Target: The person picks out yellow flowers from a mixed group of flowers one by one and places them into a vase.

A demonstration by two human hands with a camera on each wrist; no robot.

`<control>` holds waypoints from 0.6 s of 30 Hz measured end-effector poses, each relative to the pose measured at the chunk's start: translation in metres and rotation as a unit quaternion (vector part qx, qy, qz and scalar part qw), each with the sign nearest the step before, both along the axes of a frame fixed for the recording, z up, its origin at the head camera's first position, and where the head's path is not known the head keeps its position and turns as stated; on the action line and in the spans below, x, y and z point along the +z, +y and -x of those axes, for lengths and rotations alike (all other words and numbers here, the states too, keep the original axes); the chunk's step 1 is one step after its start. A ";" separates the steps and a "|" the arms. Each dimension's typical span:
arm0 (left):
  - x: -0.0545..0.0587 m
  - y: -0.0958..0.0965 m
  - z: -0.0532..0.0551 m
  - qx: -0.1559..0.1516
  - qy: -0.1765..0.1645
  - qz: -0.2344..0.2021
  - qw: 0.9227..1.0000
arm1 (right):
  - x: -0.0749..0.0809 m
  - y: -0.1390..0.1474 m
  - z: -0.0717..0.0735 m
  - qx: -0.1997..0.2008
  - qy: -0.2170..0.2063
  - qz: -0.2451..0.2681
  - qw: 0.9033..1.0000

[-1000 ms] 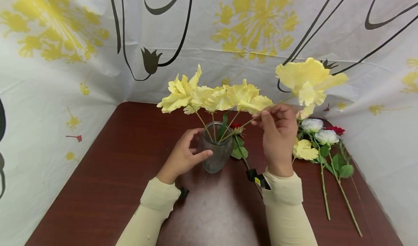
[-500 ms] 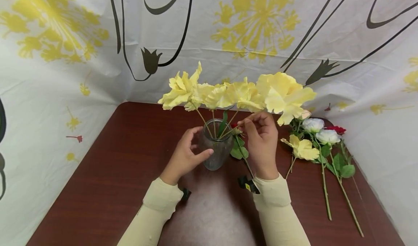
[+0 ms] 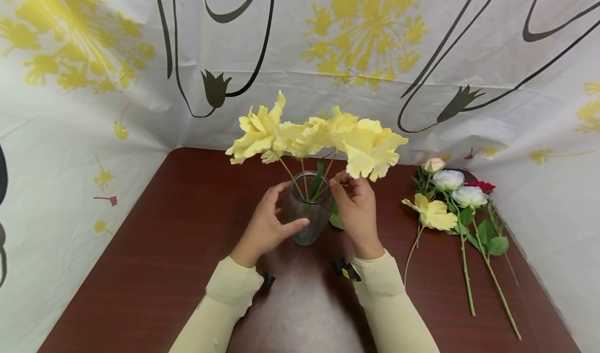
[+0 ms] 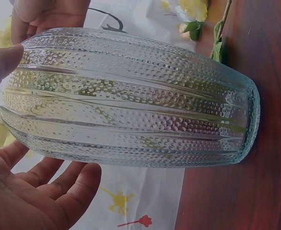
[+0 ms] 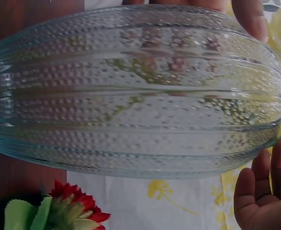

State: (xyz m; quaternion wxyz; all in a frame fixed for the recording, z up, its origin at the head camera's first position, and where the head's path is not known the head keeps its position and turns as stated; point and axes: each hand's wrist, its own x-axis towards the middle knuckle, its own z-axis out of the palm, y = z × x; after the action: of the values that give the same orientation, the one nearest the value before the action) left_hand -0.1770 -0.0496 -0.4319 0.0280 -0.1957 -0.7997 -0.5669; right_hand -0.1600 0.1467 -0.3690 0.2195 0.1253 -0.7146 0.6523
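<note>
A clear glass vase [image 3: 307, 230] with a ribbed, dimpled body stands upright at the middle of the table. My left hand [image 3: 264, 228] holds it from the left, thumb across the front; in the left wrist view its fingers curve round the vase [image 4: 130, 105] near the neck. Several yellow flowers [image 3: 258, 134] fan out above the rim, their stems inside the glass. At the rim's right side my right hand [image 3: 358, 215] pinches the stem of another yellow flower [image 3: 375, 150], whose bloom leans right over the hand. The stem itself is mostly hidden by the fingers.
On the table's right lie a loose yellow flower [image 3: 436, 215], white roses [image 3: 470, 197], a peach rose [image 3: 433, 165] and a red flower [image 3: 482, 187]. Another red flower [image 5: 80, 208] lies beside the vase. A patterned white cloth [image 3: 300, 40] hangs behind the table.
My right hand has moved left and down to the vase rim, bringing its yellow flower in beside the others. My left hand has stayed at the vase.
</note>
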 end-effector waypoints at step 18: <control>-0.003 0.000 -0.001 -0.013 -0.018 -0.006 1.000 | -0.036 0.047 0.003 0.009 -0.123 -0.066 0.990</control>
State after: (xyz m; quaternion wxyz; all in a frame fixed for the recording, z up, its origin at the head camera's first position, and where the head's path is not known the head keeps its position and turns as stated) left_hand -0.1761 -0.0494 -0.4345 0.0078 -0.1958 -0.7940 -0.5754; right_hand -0.1629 0.1936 -0.4045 0.1150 0.0648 -0.7764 0.6162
